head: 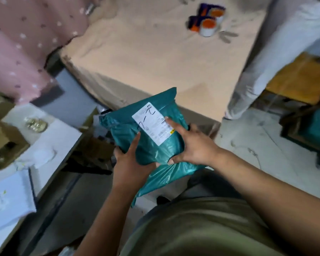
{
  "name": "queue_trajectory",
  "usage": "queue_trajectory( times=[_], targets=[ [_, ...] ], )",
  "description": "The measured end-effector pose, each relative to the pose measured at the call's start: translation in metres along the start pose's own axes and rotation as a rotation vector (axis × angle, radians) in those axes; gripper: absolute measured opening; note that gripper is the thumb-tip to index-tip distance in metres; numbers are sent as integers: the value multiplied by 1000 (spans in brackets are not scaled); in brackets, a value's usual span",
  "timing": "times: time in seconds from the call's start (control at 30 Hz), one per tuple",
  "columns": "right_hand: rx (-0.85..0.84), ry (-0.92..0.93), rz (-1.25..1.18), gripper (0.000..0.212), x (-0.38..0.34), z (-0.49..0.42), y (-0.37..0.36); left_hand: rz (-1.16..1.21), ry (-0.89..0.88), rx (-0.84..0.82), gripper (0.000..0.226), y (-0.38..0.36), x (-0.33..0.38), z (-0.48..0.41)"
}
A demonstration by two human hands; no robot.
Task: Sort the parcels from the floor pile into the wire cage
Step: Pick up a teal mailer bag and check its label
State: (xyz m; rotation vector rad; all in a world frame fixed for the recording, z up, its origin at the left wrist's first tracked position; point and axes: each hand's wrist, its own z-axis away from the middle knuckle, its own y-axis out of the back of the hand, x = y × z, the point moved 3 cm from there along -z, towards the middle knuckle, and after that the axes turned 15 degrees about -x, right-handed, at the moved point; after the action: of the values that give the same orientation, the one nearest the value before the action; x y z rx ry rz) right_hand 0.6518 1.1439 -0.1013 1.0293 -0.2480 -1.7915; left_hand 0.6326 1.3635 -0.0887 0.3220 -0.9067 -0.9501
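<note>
A teal plastic mailer parcel (151, 137) with a white shipping label (153, 122) marked in black pen is held in front of my body. My left hand (131, 159) grips its lower left side, thumb up along the edge. My right hand (190, 145) holds the right side, index finger stretched onto the label and thumb pressed under the parcel's lower edge. No wire cage is in view.
A table with a peach cloth (155, 61) stands ahead, two tape rolls (209, 21) on it. Another person's light trouser leg (266, 61) is at right. White boxes (44, 145) and open cartons (6, 141) lie left. Another teal parcel (318, 126) sits far right.
</note>
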Motion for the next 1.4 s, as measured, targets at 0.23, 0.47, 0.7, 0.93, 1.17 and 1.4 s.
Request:
queue_trajectory(
  times=[0.23, 0.47, 0.7, 0.93, 1.17, 1.4],
  targets=[
    [182, -170, -208, 133, 60, 100, -10, -228, -184, -134, 106, -37, 74, 10],
    [372, -386, -454, 132, 155, 204, -40, -395, -415, -313, 107, -133, 169, 19],
    [516, -581, -614, 130, 258, 322, -83, -524, -598, -486, 107, -270, 259, 53],
    [616, -741, -779, 131, 356, 408, -121, -669, -737, -621, 105, -400, 341, 80],
    [693, -855, -951, 130, 436, 437, -123, -803, -839, -767, 106, -493, 420, 66],
    [822, -977, -1086, 132, 506, 466, -93, -944, -960, -914, 106, -570, 521, 48]
  ],
)
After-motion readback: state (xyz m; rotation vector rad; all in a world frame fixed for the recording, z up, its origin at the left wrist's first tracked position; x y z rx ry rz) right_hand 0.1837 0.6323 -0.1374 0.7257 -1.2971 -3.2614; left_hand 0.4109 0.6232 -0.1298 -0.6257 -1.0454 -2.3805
